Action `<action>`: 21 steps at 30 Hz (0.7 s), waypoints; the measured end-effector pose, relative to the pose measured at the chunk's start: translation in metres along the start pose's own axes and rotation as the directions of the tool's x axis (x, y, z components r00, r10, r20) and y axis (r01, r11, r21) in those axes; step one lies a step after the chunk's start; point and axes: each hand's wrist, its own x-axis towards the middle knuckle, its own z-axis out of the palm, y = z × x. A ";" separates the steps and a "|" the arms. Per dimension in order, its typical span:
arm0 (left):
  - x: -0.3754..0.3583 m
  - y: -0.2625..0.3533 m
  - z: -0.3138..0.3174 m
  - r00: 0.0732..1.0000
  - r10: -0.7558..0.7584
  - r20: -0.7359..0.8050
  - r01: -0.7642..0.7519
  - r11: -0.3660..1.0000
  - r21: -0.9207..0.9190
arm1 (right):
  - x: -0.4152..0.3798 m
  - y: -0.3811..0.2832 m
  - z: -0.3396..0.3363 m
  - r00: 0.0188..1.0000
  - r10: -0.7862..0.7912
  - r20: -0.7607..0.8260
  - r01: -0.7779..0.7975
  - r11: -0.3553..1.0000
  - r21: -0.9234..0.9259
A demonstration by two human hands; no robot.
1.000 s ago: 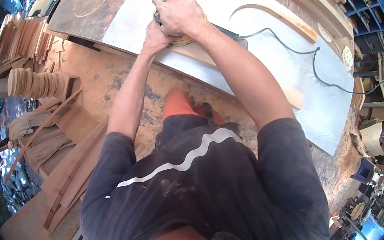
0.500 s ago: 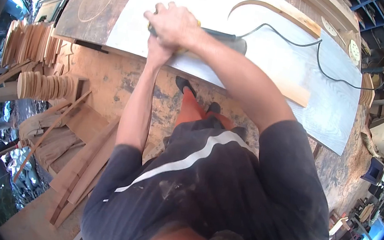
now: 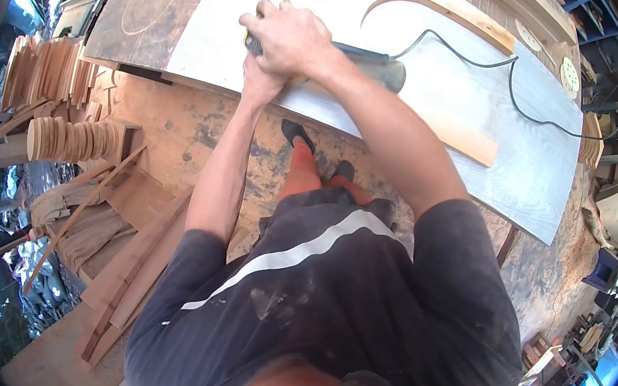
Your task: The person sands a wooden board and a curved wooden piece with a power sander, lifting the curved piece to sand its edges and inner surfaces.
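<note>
Both of my hands are closed around a corded power sander [image 3: 376,56], which rests on a large white-looking panel [image 3: 222,20]. My right hand [image 3: 289,36] wraps over the top of the tool. Just below it, my left hand [image 3: 262,81] grips its near side, with its fingers partly hidden. Most of the tool's body is covered by the hands; yellow-and-black parts and a grey rounded end at the right show. A black cord [image 3: 471,65] runs from it across the panel to the right.
A curved wooden strip [image 3: 454,16] lies along the panel's far side, and a pale wooden strip [image 3: 458,138] near its front edge. Round perforated discs [image 3: 569,77] sit at the right. Stacked wood pieces [image 3: 72,138] and long boards [image 3: 132,279] stand at the left.
My hands and the sander have shifted slightly to the right and a little away from me across the panel. The grip looks the same.
</note>
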 end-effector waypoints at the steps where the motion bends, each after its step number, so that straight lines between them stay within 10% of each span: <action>1: 0.005 -0.001 0.002 0.999 0.006 0.033 -0.005 1.000 -0.026 | 0.002 0.003 -0.001 0.999 0.040 0.010 -0.040 0.999 -0.003; 21: 0.020 0.004 0.039 0.991 -0.060 0.120 0.069 0.996 -0.065 | -0.016 0.035 -0.007 0.993 0.088 -0.077 -0.096 0.990 -0.108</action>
